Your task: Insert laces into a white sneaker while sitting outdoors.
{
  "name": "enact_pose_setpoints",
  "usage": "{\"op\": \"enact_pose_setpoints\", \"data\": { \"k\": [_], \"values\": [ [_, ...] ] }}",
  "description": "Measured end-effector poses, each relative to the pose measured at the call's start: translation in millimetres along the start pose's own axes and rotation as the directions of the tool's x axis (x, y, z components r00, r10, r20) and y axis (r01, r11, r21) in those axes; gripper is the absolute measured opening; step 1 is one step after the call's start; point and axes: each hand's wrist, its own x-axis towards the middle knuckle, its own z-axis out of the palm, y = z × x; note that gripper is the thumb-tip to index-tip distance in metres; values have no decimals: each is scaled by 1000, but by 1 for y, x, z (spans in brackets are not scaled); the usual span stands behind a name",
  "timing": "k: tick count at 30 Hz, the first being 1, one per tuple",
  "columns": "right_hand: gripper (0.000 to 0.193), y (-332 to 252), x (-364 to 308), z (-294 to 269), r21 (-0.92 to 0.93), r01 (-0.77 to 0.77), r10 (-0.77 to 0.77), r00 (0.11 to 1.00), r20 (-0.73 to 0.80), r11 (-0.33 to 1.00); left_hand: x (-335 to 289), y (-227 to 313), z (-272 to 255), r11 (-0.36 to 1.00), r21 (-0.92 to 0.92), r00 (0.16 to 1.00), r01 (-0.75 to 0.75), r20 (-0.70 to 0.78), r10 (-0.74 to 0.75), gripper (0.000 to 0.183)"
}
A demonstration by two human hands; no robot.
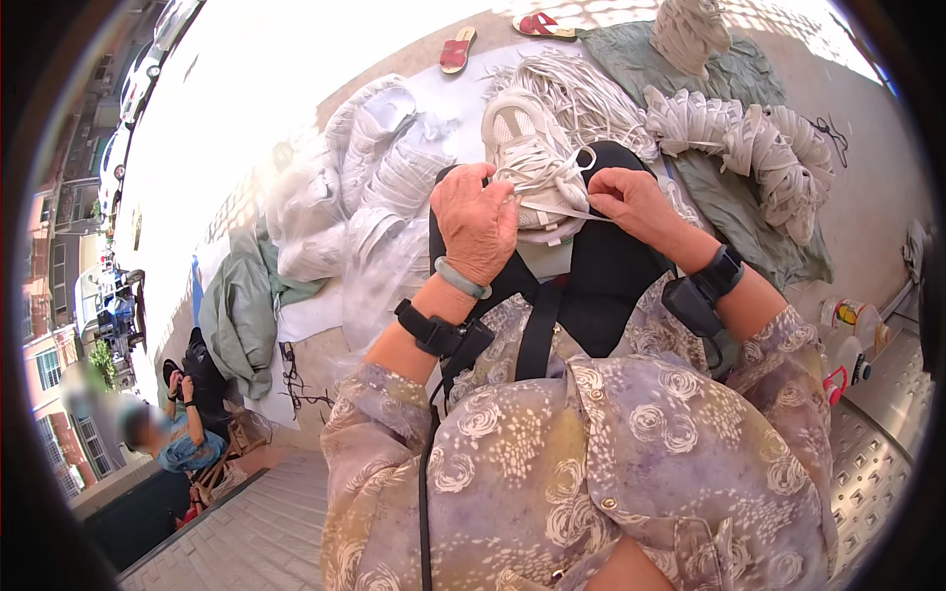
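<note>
A pale beige sneaker (522, 133) rests across my lap, toe pointing away from me, with loose white laces over its tongue. My left hand (475, 225) is closed at the shoe's left side, thumb and forefinger pinched on a shoelace (552, 210). That lace runs across the shoe opening to my right hand (636, 207), whose fingertips also pinch it near the shoe's right edge. Another loop of lace stands up between the hands. My left wrist carries a pale bangle (461, 280).
A heap of loose laces (591, 103) lies beyond the shoe. Nested shoe pieces (409, 172) in clear plastic are at left, and bundled pieces (754, 148) lie on green cloth (798, 251) at right. Red slippers (456, 51) sit far ahead. Another person (192, 438) sits at lower left.
</note>
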Motion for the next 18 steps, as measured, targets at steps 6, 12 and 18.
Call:
{"op": "enact_pose_setpoints", "data": {
  "k": [6,12,18],
  "values": [
    [31,-10,12,25,-139,57,-77,987,-141,989,7,14,37,961,220,973,-169,195,126,13],
    [20,-8,13,28,-211,114,-136,986,-96,971,4,11,53,976,183,981,-116,175,84,13],
    [16,5,17,31,-99,177,-189,974,-125,979,8,10,63,985,151,986,-77,156,53,12]
  ]
}}
